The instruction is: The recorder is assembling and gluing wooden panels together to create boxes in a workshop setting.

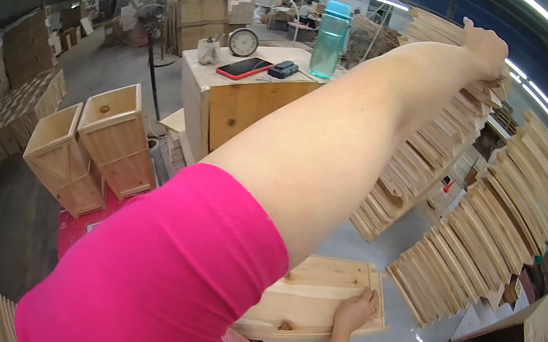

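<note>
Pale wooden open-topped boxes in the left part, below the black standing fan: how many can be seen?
2. One pale wooden open-topped box stands nearer the left edge; the second box is close on its right. Others may be hidden behind the bright pink sleeve.

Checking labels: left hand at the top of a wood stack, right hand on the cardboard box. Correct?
Not quite: the head view shows the right hand on the flat wooden panel. The left hand is at the top of a wood stack.
</note>
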`<state>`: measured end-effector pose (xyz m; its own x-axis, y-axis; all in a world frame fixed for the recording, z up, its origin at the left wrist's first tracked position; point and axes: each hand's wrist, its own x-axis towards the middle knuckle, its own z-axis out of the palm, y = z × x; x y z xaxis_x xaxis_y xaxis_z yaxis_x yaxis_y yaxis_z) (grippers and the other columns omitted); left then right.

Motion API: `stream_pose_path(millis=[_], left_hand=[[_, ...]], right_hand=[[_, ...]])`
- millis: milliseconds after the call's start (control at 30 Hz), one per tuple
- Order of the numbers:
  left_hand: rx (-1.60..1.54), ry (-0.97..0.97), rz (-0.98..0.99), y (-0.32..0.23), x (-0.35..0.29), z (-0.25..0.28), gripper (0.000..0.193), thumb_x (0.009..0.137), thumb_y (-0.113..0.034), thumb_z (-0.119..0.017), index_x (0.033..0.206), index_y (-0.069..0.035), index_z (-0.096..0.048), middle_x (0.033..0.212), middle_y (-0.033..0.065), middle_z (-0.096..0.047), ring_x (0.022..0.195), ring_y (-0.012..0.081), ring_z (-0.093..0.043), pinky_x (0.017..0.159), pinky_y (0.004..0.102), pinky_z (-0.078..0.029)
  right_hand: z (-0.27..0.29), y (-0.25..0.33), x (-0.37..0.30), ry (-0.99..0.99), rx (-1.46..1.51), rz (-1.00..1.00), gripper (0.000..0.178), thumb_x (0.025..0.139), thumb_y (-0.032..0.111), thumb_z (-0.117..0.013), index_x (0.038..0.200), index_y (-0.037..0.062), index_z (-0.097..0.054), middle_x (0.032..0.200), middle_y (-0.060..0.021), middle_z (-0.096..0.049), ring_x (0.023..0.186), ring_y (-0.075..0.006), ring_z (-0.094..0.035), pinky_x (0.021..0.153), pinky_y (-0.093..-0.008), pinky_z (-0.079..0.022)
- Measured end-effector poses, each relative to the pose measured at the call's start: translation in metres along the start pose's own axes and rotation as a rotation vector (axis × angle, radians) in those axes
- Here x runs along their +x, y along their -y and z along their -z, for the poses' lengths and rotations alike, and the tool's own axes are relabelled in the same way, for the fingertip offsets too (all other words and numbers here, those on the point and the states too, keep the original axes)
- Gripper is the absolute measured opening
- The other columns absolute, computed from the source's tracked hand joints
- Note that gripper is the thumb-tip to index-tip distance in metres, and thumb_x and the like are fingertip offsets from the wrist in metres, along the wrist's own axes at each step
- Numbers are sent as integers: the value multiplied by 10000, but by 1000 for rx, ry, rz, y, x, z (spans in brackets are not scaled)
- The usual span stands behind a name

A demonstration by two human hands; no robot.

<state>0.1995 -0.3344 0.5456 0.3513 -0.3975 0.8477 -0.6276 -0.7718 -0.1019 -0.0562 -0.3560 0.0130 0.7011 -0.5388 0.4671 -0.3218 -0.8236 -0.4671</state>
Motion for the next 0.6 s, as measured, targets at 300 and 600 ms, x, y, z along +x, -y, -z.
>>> stream_pose_path(millis=[300,600], left_hand=[[0,-275,-215,26,-34,61,515,755,-698,-684,896,-215,-794,871,32,-741,894,223,-713,859,430,-423],[-55,-297,-562,75,-77,125,553,748,-517,-793,1135,-150,-647,960,62,-717,863,279,-704,726,402,-563]], right_hand=[[6,-4,-1,48,-4,-10,259,943,55,-515,1158,-28,-634,1299,-208,-577,1191,-386,-531,1033,-470,-392],[-3,-2,0,30,-20,13,251,940,53,-519,1153,-24,-627,1305,-207,-575,1189,-389,-543,1022,-470,-407]])
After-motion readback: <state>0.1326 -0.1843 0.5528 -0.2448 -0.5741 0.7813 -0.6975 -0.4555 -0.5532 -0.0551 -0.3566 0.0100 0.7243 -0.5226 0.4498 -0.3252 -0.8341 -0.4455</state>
